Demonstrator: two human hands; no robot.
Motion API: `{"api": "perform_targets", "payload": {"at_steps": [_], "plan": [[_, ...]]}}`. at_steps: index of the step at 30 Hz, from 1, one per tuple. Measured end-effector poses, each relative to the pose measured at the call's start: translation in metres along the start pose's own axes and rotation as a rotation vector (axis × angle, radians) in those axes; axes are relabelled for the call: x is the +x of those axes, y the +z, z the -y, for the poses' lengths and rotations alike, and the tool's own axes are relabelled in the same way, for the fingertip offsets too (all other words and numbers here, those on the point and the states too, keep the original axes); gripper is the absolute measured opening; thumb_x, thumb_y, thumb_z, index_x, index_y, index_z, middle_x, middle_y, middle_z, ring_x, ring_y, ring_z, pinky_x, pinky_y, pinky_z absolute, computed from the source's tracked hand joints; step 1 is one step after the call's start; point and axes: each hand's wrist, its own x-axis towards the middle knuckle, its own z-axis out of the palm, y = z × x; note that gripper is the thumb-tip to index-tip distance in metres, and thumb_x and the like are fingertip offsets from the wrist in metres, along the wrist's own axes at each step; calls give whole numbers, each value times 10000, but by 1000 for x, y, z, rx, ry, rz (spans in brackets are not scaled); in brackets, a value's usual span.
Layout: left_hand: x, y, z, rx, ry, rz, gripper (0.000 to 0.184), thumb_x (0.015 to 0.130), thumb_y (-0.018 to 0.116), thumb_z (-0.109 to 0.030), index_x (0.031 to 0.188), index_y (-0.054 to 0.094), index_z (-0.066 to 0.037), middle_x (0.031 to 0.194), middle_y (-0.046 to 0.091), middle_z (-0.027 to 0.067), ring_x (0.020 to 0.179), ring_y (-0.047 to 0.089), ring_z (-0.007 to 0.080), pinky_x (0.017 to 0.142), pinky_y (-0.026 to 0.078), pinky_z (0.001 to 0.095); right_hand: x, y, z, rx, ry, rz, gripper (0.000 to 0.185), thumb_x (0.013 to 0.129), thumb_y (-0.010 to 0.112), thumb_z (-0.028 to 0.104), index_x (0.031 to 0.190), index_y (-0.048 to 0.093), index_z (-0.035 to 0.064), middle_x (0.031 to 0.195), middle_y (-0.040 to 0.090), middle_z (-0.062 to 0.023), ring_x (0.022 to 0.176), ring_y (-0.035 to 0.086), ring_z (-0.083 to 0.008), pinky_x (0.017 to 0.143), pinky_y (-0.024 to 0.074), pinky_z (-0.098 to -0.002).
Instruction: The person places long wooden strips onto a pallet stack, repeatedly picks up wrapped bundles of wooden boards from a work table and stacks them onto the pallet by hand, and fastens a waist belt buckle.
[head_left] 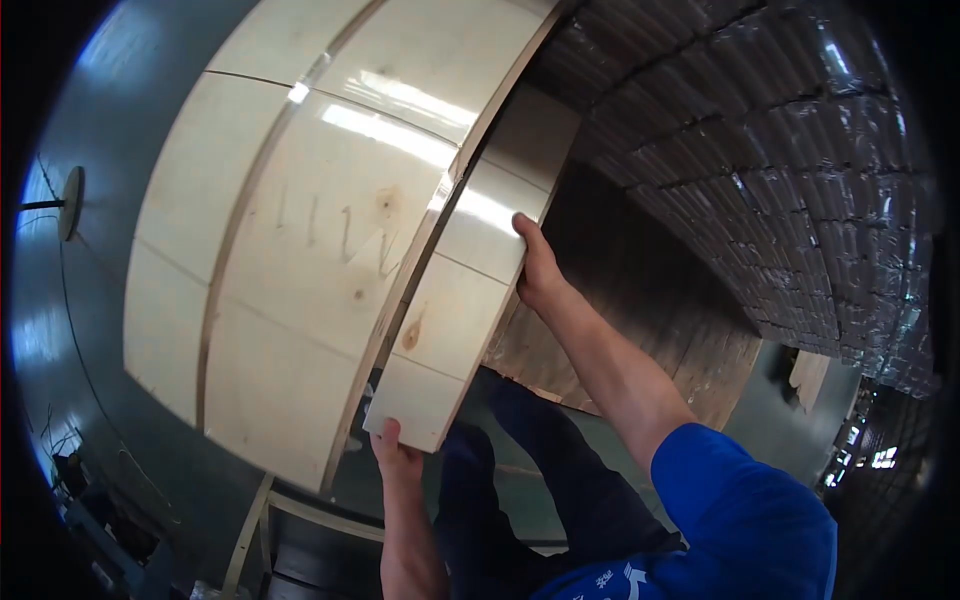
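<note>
A long stack of pale wooden panels (pixel 455 305) lies between my hands, beside a larger surface of pale wooden panels (pixel 290 230). My left hand (pixel 397 453) grips the near end of the long stack, its thumb on top and its fingers hidden below. Farther along, my right hand (pixel 535 262) holds the right edge of the same stack, thumb on the top face and fingers underneath. The larger panels show handwritten marks and dark seams.
Plastic-wrapped stacks (pixel 780 190) rise at the right, beside a dark wooden board (pixel 640 310). A metal frame (pixel 325 515) stands at the bottom left. A round disc on a rod (pixel 72 204) is at the far left. My legs are below.
</note>
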Motion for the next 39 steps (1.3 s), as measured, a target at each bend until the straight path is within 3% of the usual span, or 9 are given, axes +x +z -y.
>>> {"api": "perform_targets", "payload": {"at_steps": [5, 7, 12, 15, 19, 24, 30, 36, 39], "plan": [[20, 18, -1, -446, -45, -137, 699, 947, 413, -589, 1420, 427, -75, 1326, 550, 88, 1213, 538, 288, 1018, 444, 482, 8, 12, -5, 11, -92, 14, 764, 970, 322, 660, 1410, 416, 42, 1392, 496, -123, 1292, 461, -270, 1123, 317, -380], [40, -17, 39, -390, -87, -149, 688, 955, 401, -586, 1428, 420, -86, 1368, 523, 91, 1254, 512, 293, 1034, 436, 477, 10, 15, -11, 124, -117, -13, 750, 973, 310, 652, 1381, 450, 39, 1364, 521, -133, 1269, 487, -276, 1096, 363, -387], [47, 73, -15, -439, -54, -127, 524, 996, 367, -465, 1324, 515, -84, 1296, 567, 73, 1197, 546, 296, 983, 469, 456, 26, 24, -9, -4, -219, -144, 764, 974, 270, 658, 1346, 484, 25, 1330, 546, -144, 1224, 528, -284, 1070, 401, -395], [44, 68, -11, -412, -38, -134, 509, 1005, 354, -447, 1322, 516, -84, 1293, 568, 73, 1195, 547, 297, 982, 472, 448, 27, 17, -9, 199, -130, -10, 716, 983, 328, 618, 1336, 494, 17, 1308, 562, -144, 1206, 542, -276, 1049, 421, -397], [44, 33, 16, -273, -28, -79, 619, 999, 343, -530, 1425, 409, -86, 1403, 489, 91, 1278, 489, 307, 1031, 441, 460, 25, 1, 4, -85, -118, -28, 538, 921, 633, 388, 1279, 519, 2, 1228, 605, -138, 1155, 573, -239, 1017, 448, -371], [29, 22, 34, -355, 11, -125, 713, 953, 471, -554, 1464, 346, -73, 1423, 457, 114, 1304, 463, 304, 1047, 416, 460, 33, -12, 9, -51, -95, 107, 603, 887, 652, 328, 1349, 437, 7, 1275, 564, -143, 1168, 560, -265, 1052, 419, -396], [7, -12, 47, 22, 44, -26, 734, 889, 605, -464, 1434, 362, -37, 1356, 500, 117, 1266, 499, 296, 999, 464, 450, 20, -28, -2, -69, -100, 71, 571, 881, 659, 291, 1329, 454, 2, 1235, 581, -138, 1132, 573, -250, 1007, 456, -391], [-5, 0, 39, -203, -42, -235, 779, 855, 661, -441, 1437, 356, -22, 1350, 510, 138, 1205, 548, 301, 971, 492, 435, -5, -14, -13, -81, -170, -64, 504, 902, 628, 292, 1289, 495, -3, 1200, 609, -131, 1099, 600, -243, 971, 483, -390], [19, 9, 42, -60, -27, -133, 694, 965, 465, -532, 1475, 330, -81, 1404, 478, 107, 1289, 479, 307, 1043, 425, 453, 14, -4, 8, -64, -183, -41, 508, 950, 566, 363, 1288, 490, -9, 1197, 605, -133, 1100, 595, -244, 998, 458, -370]]}}
